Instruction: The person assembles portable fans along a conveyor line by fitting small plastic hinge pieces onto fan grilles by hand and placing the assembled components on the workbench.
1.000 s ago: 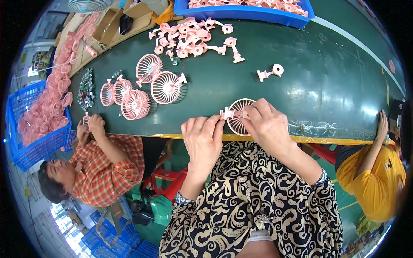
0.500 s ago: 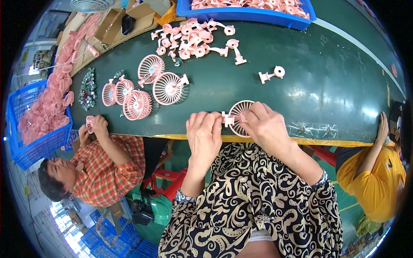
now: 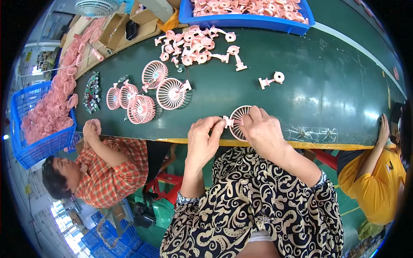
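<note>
Just over the table's near edge, a round pink fan cage (image 3: 236, 132) with radial ribs lies between my hands. A small pink bracket (image 3: 228, 122) sticks out from its left side. Thumb and fingers of my left hand (image 3: 201, 139) are pinched at that bracket. Bunched over the right part of the cage, my right hand (image 3: 264, 132) grips it and hides its hub; whether a smaller part is under those fingertips I cannot tell. A loose pink bracket arm (image 3: 267, 81) with a round end lies farther off to the right.
Several pink fan cages (image 3: 171, 93) stand to the left, beside a heap of small circuit boards (image 3: 91, 94). Beyond are piled bracket arms (image 3: 189, 48) and a blue bin (image 3: 241, 20). A co-worker (image 3: 103, 172) sits left by a blue crate (image 3: 41, 150), another (image 3: 365, 180) right.
The fingers of both hands have shifted slightly on the cage and bracket. The view has tilted a little. At left, the co-worker's hands have moved with a pink part.
</note>
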